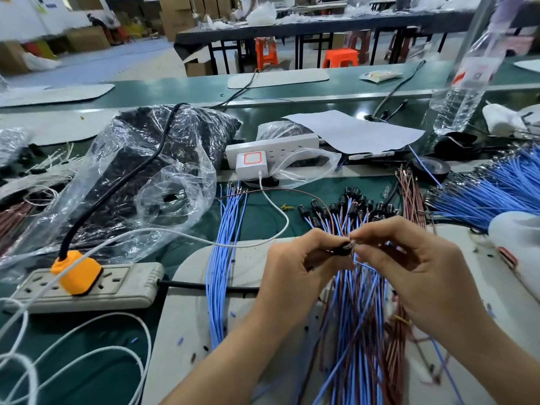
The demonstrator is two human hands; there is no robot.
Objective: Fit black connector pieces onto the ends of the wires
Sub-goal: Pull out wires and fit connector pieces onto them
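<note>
On the green workbench (251, 213) strewn with wire bundles (359, 311), the left hand (295, 267) is pinching a black connector (340, 249) while the right hand (415, 267) is pinching a blue wire (366, 266) at its mouth, likely needing a straight, well-aligned push to seat.

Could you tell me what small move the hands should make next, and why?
Probably push the thin blue wire into the small black plastic connector piece: the left hand pinches it, the right hand pinches the wire's end, and the two meet end to end.
</note>
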